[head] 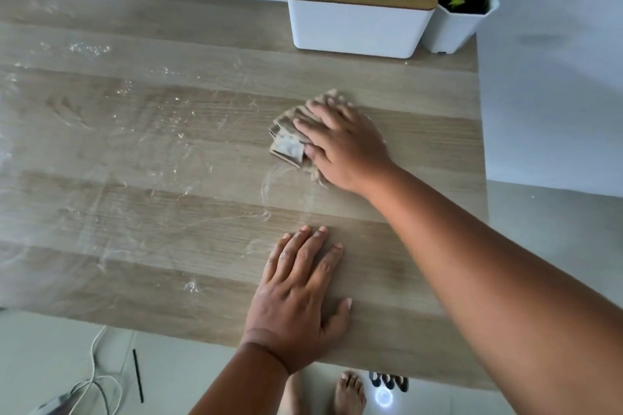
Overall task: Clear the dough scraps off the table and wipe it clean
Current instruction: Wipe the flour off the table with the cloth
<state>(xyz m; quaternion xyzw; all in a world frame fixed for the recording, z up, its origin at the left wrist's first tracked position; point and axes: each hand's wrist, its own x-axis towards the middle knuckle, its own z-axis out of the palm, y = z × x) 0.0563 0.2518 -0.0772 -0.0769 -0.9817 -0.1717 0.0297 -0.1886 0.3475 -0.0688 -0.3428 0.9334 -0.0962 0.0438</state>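
I see a tissue box and potted plant at upper right of the table. Folded cloth at centre right, long axis slanting upper right to lower left. Right hand presses it flat, fingers straight. Left hand rests flat, released, near bottom edge. Flour smears cover left. No readable writing.

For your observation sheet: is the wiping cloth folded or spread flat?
Folded. The cloth shows stacked layered edges at its left side, bunched compactly under the right hand, which presses it on the table.
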